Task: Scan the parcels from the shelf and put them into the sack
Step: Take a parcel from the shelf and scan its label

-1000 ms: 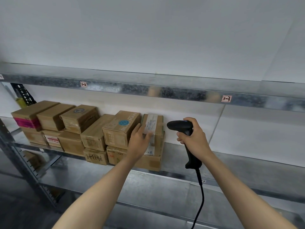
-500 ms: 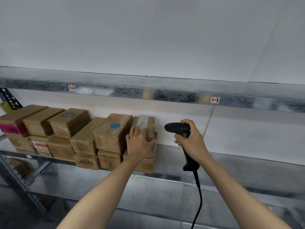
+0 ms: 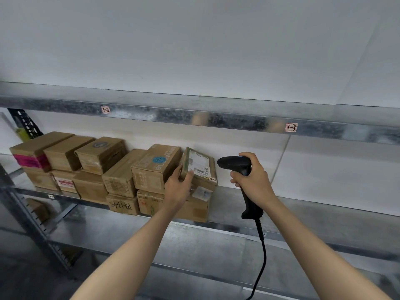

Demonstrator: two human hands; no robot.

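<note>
Left hand: the left hand [image 3: 177,187] grips a flat brown parcel [image 3: 200,164] at its lower left corner. The thumb is pressed on the labelled face beside the barcode, and the fingers are curled round the left edge and out of sight behind it.
Parcel: it is at the right end of the row on the metal shelf [image 3: 303,215], above a larger carton [image 3: 194,210]. It is tipped up on edge, with its white shipping label turned toward the camera. Whether its lower edge rests on the carton below cannot be told.
Right hand: the right hand [image 3: 253,178] is wrapped tight round the handle of a black barcode scanner [image 3: 240,167], fingers closed across the front of the grip.
Scanner: it is held upright, its head aimed left at the parcel. The head is just beside the parcel's right edge and does not touch it. A black cable [image 3: 263,256] hangs from the base of the handle.
Neighbours: a carton with a round blue sticker [image 3: 155,167] stands just left of the held parcel. More brown cartons are stacked two high along the shelf, ending at one banded with pink tape [image 3: 30,155].
Rail above: the upper shelf edge [image 3: 194,118] carries tags marked 1-2 [image 3: 105,109] and 1-3 [image 3: 291,127].
</note>
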